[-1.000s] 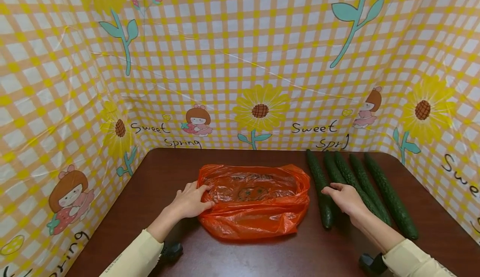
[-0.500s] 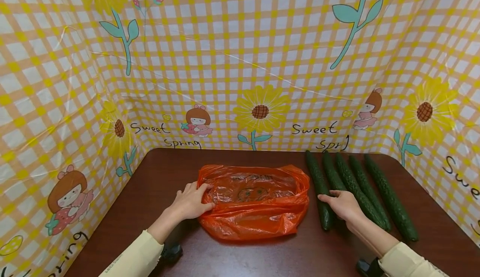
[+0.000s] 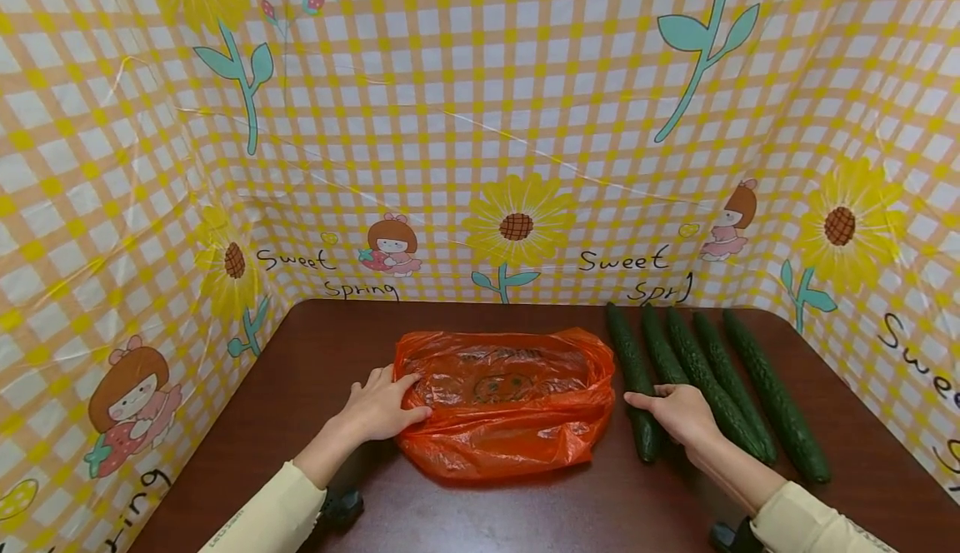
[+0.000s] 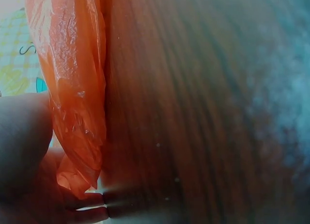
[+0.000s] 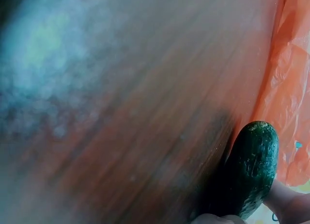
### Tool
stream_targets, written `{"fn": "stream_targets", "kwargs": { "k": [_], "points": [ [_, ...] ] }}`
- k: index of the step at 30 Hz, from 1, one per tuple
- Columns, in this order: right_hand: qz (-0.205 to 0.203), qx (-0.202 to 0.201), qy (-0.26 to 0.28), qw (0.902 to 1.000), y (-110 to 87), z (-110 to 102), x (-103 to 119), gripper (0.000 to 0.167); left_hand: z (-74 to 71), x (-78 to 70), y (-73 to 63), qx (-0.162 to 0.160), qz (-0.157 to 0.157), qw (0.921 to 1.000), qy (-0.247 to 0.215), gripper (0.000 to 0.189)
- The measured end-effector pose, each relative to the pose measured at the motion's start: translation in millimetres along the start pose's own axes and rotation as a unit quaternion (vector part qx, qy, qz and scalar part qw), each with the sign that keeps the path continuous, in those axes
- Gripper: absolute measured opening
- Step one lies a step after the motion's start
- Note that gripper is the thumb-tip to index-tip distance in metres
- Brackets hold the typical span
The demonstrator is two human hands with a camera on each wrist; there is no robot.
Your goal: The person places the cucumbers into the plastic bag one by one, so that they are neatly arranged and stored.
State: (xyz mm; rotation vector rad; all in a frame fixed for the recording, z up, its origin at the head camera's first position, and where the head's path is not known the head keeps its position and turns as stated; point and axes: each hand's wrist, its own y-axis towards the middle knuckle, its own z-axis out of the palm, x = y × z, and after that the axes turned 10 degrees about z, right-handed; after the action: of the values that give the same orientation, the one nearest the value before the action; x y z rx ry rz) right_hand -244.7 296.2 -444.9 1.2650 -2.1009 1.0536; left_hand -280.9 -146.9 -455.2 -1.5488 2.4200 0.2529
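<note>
An orange-red plastic bag (image 3: 502, 436) lies on the table with its wide mouth upward. My left hand (image 3: 378, 407) holds it at its left end, thumb on the near side; in the left wrist view the bag's crumpled end (image 4: 80, 122) lies between thumb and fingers, whose tips reach the tabletop. To the right of the bag, my right hand (image 3: 678, 415) grips the leftmost cucumber (image 3: 630, 353) near its front end, thumb across it. The right wrist view shows that cucumber's rounded tip (image 5: 254, 161), with the thumb on one side and fingers below. Most right fingers are hidden.
Several more cucumbers (image 3: 776, 395) lie side by side to the right, under and beyond my right hand. A dark brown table (image 3: 337, 328) carries everything. Checked cloth (image 3: 450, 145) with sunflowers walls in the back and sides.
My right hand has shifted left and toward me, bringing its thumb over the leftmost cucumber. The left hand and the bag have stayed in place.
</note>
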Motion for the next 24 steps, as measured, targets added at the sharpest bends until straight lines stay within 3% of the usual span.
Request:
{"fn": "stream_targets", "kwargs": {
  "k": [17, 24],
  "points": [
    [-0.003, -0.024, -0.028, 0.9993, 3.4, -3.3, 1.5, 0.078, 3.4, 1.7, 3.7, 0.001, 0.012, 0.9997, 0.019, 0.077],
    [0.003, -0.017, -0.010, 0.9998, -1.0, -0.4, 2.9, 0.078, 0.9, 1.4, 0.5, 0.011, 0.004, 0.9997, 0.020, 0.076]
  ]
}}
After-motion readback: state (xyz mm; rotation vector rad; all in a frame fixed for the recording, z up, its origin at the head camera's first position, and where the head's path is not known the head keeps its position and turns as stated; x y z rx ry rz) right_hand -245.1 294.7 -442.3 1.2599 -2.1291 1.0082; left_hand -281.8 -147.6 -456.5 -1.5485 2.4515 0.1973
